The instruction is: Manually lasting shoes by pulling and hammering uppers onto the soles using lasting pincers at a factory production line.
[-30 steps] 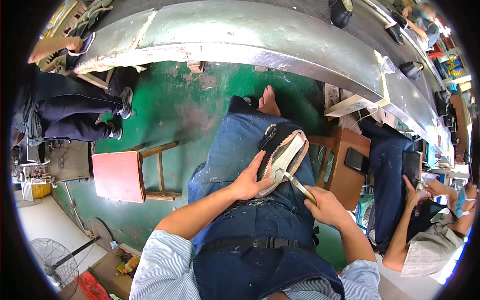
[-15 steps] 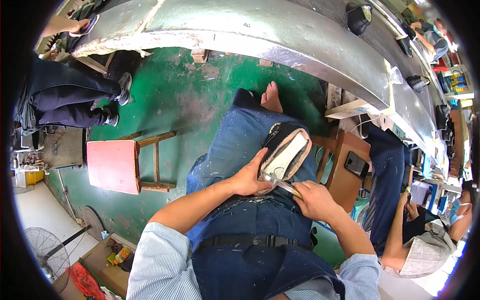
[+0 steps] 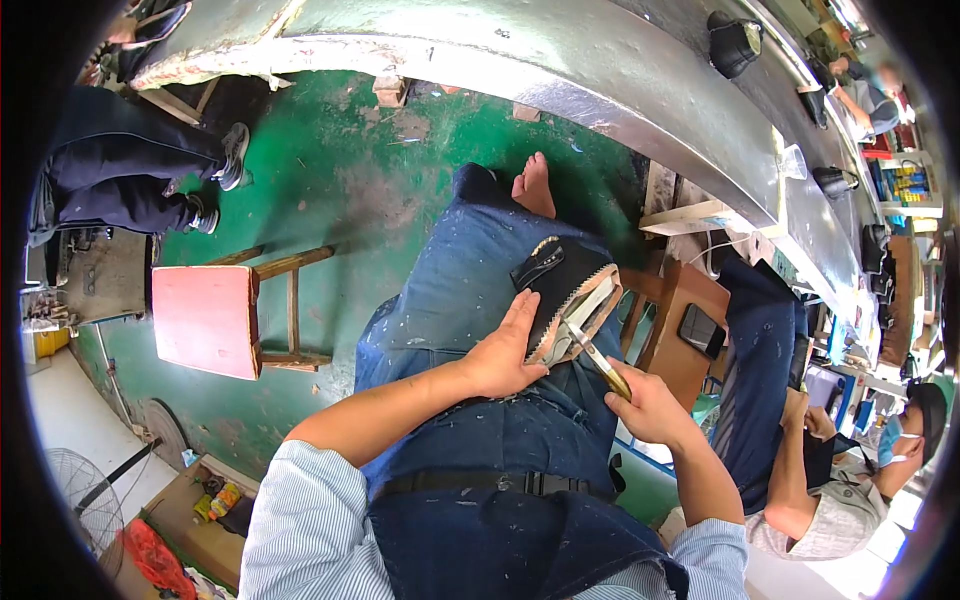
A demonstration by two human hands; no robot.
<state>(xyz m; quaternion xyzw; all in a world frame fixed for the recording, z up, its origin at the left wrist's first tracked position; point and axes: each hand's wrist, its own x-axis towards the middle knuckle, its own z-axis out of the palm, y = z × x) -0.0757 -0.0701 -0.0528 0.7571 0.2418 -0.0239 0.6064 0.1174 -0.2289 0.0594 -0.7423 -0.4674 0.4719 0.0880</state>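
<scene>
A black shoe upper (image 3: 548, 305) lies tilted across my lap, its underside turned to the right. A pale insole (image 3: 590, 315) shows there, framed by the upper's tan, zigzag-cut edge. My left hand (image 3: 505, 348) holds the shoe by its near left side, fingers laid along the black upper. In my right hand (image 3: 648, 405) is a metal hand tool with a yellowish handle (image 3: 612, 375). The tool's metal head rests at the near end of the shoe's underside, and its exact kind is hard to make out.
A pink-topped stool (image 3: 205, 320) stands to the left. Ahead runs a long metal bench (image 3: 480, 65) bearing a black shoe (image 3: 733, 45). To the right, a phone (image 3: 702, 330) lies on a brown seat (image 3: 665, 375), near a masked co-worker (image 3: 835, 500). A fan (image 3: 85, 505) stands at lower left.
The shoe has tipped onto its side, its underside now facing more to the right. My left fingers lie flatter along it. The tool has swung to a steeper slant, my right hand slightly lower.
</scene>
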